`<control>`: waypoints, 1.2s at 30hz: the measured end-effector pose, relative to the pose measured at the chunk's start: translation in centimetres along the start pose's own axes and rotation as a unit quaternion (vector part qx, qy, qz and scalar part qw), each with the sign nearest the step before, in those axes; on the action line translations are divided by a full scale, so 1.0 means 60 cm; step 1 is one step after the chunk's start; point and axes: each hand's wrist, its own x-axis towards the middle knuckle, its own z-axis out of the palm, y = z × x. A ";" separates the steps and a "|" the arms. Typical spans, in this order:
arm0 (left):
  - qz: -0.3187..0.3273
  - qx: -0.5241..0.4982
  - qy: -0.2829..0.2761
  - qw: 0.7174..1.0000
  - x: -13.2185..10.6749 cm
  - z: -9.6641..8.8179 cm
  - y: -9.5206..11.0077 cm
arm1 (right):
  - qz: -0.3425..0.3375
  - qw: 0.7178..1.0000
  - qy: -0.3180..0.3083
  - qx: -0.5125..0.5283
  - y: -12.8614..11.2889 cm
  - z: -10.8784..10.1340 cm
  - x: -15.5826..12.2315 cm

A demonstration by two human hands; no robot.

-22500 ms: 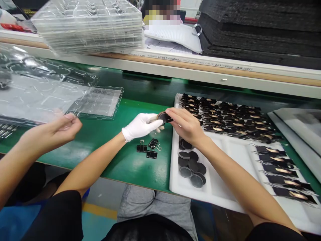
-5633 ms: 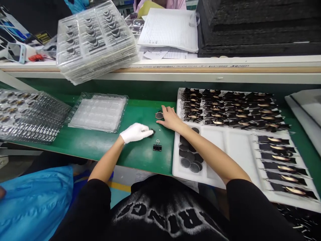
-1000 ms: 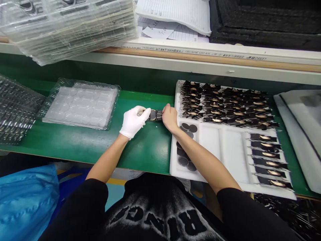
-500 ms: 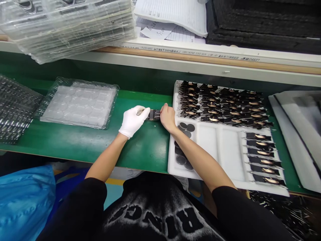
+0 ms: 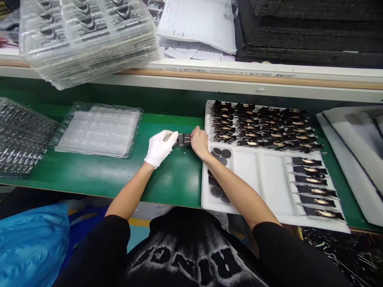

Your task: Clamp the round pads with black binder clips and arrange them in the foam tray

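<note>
My left hand (image 5: pixel 158 147), in a white glove, and my bare right hand (image 5: pixel 199 140) are both closed on one small black clipped part (image 5: pixel 182 139), held between them just above the green table (image 5: pixel 98 171). The left fingers pinch its left end, the right fingers its right end. Right beside my right hand lies a white foam tray (image 5: pixel 257 175). Dark round discs (image 5: pixel 220 153) fill its near-left slot, and rows of black clipped parts (image 5: pixel 263 125) cover its far half and right side.
A clear blister tray (image 5: pixel 98 129) lies on the table to the left, with a stack of filled clear trays (image 5: pixel 20 135) at the far left edge. On the raised shelf (image 5: pixel 269 77) rest more stacked clear trays (image 5: pixel 86 36), papers (image 5: pixel 200 24) and black foam sheets (image 5: pixel 311 32).
Both hands have stayed closed on the clipped part over the last second. The view has shifted slightly. Several seconds ago the part and loose binder clips lay on the table.
</note>
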 end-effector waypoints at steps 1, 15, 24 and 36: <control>0.011 0.011 -0.002 1.000 0.000 -0.002 0.000 | 0.002 1.000 -0.009 0.011 -0.001 -0.001 0.000; 0.421 0.105 -0.032 0.901 0.022 -0.017 -0.046 | -0.005 0.940 -0.269 0.211 -0.017 -0.105 -0.040; 0.066 -0.097 -0.165 0.979 -0.010 0.013 -0.016 | -0.051 0.952 -0.242 0.182 -0.008 -0.120 -0.057; 0.004 -0.092 -0.138 0.986 -0.013 0.019 -0.002 | -0.081 0.992 -0.065 -0.067 -0.008 -0.080 -0.040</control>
